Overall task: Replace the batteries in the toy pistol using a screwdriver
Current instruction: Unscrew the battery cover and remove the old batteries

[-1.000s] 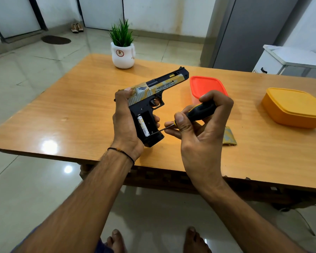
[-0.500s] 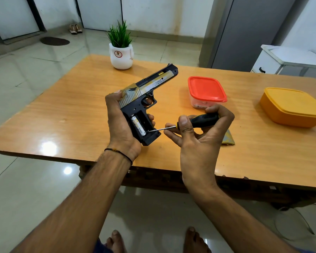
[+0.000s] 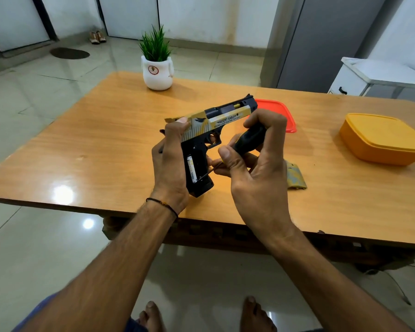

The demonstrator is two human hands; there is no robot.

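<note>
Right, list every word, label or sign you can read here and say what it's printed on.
"DESERT EAGLE": on the slide of the yellow-and-black plastic toy pistol.
"SOUND-LIGHT ELECTRIC TOY GUN": smaller line just below it, only roughly legible.
White cylindrical battery in the open grip: dark print, too small to read.
White ceramic plant pot: round red emblem, no readable text.

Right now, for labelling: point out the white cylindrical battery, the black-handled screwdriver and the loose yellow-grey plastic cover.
white cylindrical battery [image 3: 191, 169]: head view, mid-body.
black-handled screwdriver [image 3: 248, 141]: head view, handle.
loose yellow-grey plastic cover [image 3: 296, 177]: head view, top face.
</note>
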